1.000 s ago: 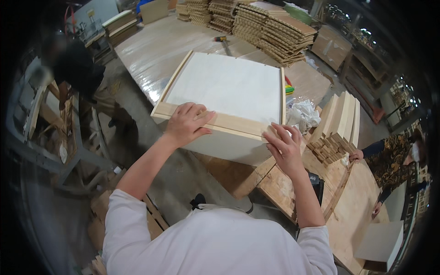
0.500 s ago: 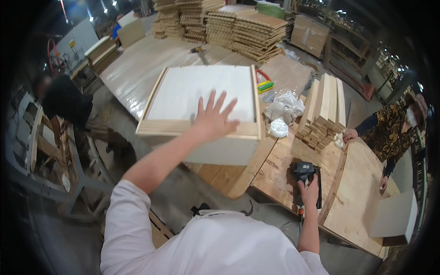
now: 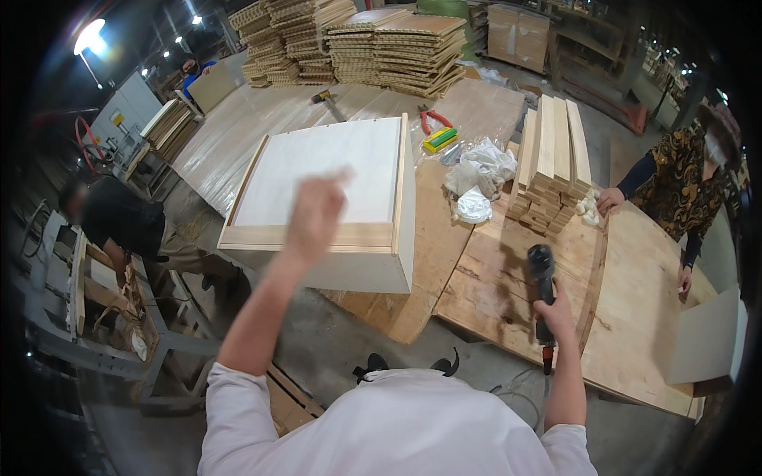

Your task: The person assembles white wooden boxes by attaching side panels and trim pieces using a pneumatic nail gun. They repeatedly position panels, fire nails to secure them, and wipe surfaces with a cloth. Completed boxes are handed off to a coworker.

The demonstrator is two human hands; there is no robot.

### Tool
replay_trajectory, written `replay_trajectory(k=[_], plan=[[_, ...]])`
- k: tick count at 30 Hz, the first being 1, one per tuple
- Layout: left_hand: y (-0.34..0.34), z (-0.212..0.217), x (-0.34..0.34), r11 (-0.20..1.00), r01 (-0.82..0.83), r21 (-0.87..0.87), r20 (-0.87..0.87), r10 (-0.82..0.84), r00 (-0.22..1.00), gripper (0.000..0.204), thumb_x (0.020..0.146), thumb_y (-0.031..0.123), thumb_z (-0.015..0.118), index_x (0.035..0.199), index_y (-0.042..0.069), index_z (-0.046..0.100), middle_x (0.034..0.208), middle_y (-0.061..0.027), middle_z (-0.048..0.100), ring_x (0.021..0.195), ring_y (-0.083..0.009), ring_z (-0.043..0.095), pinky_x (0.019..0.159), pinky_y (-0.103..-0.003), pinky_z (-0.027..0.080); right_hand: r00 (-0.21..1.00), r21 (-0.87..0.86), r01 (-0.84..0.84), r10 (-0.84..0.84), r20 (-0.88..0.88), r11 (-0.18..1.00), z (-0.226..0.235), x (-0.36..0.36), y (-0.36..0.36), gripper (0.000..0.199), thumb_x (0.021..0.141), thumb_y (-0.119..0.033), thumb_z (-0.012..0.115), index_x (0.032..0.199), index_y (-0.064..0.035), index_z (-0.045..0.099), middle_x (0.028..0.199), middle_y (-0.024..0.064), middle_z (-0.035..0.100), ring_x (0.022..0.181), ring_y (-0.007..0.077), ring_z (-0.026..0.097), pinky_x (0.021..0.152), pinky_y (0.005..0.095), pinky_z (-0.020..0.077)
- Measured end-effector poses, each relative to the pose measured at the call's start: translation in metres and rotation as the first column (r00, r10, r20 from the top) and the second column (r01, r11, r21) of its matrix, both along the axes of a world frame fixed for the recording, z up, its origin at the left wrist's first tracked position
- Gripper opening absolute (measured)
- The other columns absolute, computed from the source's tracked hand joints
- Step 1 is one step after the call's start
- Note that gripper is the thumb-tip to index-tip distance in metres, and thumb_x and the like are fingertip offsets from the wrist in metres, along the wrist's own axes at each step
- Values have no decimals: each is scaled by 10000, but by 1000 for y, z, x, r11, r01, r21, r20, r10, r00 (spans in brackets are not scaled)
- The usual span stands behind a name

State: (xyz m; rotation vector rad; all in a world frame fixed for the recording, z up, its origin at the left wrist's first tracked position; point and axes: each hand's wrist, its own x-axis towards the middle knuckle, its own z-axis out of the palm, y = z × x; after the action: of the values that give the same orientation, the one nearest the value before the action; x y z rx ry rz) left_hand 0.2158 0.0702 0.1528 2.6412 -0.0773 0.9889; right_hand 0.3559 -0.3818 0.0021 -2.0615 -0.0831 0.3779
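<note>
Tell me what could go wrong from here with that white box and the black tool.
Two things, perhaps. The right hand grips a black tool, while the left hand, blurred in the picture, is over the white box; if the tool were used close by, that bare hand might get hurt. Also, the box's near left corner appears to jut past the edge of the table, so a hard push there could tip or shift it.

Single view: left fisheye of a head-worn pair, aimed down and forward. Wearer's white shirt closest, bottom edge; white box and table mid-range; stacked boards far, up top. Corners dark.
</note>
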Motion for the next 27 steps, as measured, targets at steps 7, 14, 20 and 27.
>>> replay_trajectory(k=[7, 14, 20, 27], plan=[[-40, 28, 96, 873, -413, 260, 314, 328, 891, 564, 1000, 414, 305, 1478, 123, 233, 1506, -157, 230, 1381, -393, 175, 1122, -500, 145, 987, 665, -130, 161, 15, 736, 64, 1, 25, 356, 730, 23, 599, 1066, 3, 483, 808, 91, 602, 694, 169, 616, 628, 294, 492], [-44, -15, 75, 964, -221, -148, -365, 154, 918, 614, 975, 417, 384, 1457, 59, 253, 1494, -168, 269, 1386, -390, 192, 1131, -468, 155, 928, 836, -209, 373, 5, 508, 38, 8, 64, 170, 788, -49, 635, 922, 13, 552, 625, 93, 588, 514, 169, 569, 517, 307, 466], [-37, -30, -16, 949, -222, 222, -191, 265, 945, 339, 955, 278, 420, 1121, 49, 605, 1140, -115, 595, 1041, -292, 521, 929, -409, 361, 711, 973, -109, 700, -67, 203, 27, -8, 106, 80, 792, -57, 631, 842, -7, 594, 621, 72, 572, 555, 175, 568, 603, 327, 473], [-49, -52, 7, 857, -508, -83, 95, 514, 853, 420, 967, 197, 372, 695, 82, 671, 734, -33, 637, 767, -246, 555, 745, -357, 408, 607, 913, -258, 788, -101, 316, -1, -20, 144, 148, 826, -119, 649, 713, -34, 601, 641, 47, 592, 606, 141, 565, 640, 291, 460]])
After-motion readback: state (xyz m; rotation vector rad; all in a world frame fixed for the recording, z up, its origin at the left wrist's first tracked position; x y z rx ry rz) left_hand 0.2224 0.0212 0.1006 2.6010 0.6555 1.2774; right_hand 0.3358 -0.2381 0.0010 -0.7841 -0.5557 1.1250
